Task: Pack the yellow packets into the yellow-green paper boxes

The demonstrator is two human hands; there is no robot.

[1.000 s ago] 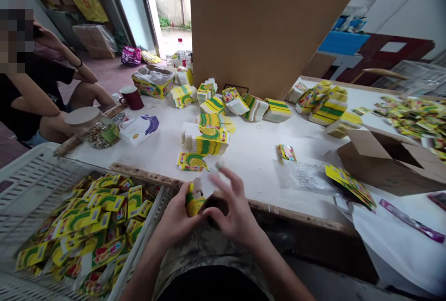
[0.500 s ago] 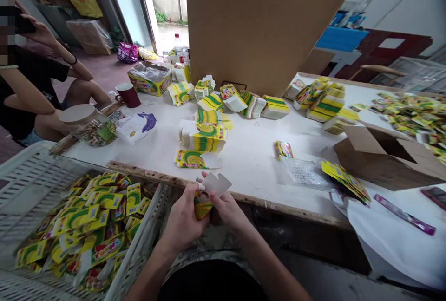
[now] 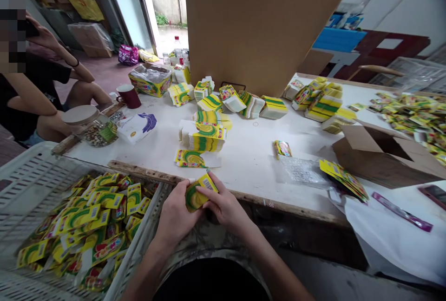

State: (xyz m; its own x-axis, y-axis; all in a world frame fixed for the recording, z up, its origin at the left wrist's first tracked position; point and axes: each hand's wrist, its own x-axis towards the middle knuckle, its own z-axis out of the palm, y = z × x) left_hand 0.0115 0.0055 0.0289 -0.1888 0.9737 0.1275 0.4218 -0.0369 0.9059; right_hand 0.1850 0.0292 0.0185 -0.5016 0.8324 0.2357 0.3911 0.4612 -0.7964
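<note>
Between my hands, just over the table's front edge, is a small yellow and green carton (image 3: 197, 195) with a barcode on its upper end. My left hand (image 3: 176, 212) wraps its left side. My right hand (image 3: 223, 203) grips it from the right, fingers lying across the printed face near the barcode. Straight ahead on the table lies a single flat carton (image 3: 190, 159), its white inner side partly showing. Behind that stands a stack of flat cartons (image 3: 205, 142). To my left, a white plastic crate (image 3: 35, 164) holds a heap of yellow packs (image 3: 92, 226).
Bundles of flat cartons (image 3: 251, 105) line the back of the table. A glass jar (image 3: 94, 129), mug (image 3: 128, 96) and white box (image 3: 137, 127) stand left. Right are an open cardboard box (image 3: 369, 166), bubble wrap (image 3: 303, 171) and a phone (image 3: 434, 199). A person (image 3: 45, 82) sits at left.
The carton's pale flap, raised between my hands before, no longer shows. The carton has turned so its printed face and barcode are visible. My right fingers have moved across it.
</note>
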